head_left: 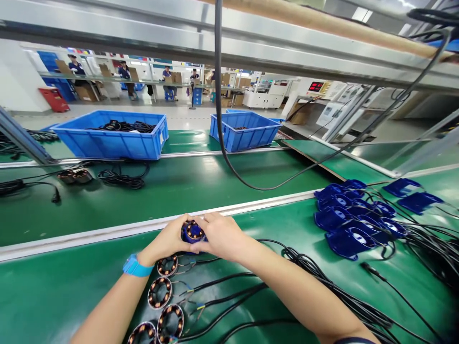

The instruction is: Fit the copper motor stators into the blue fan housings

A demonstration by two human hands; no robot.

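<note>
My left hand (169, 240), with a light blue band at its wrist, curls round one side of a small blue motor housing (186, 237). On the opposite side my right hand (223, 237) grips the same housing, so both hands are closed on it. Inside its open top shows a ring of copper windings, a motor stator (195, 223). The fingers cover most of the housing's wall. Just below the hands, several loose stators lie in a row, among them one stator (159, 278). Black cables with bared coloured wire ends (201, 307) lie beside them.
At right stand several blue housings (353, 242) with cables attached. A cable bundle (315, 277) runs under my right forearm. Beyond the white rail (107, 242) are two blue bins (118, 145). A black cable (219, 95) hangs down ahead. People work in the background.
</note>
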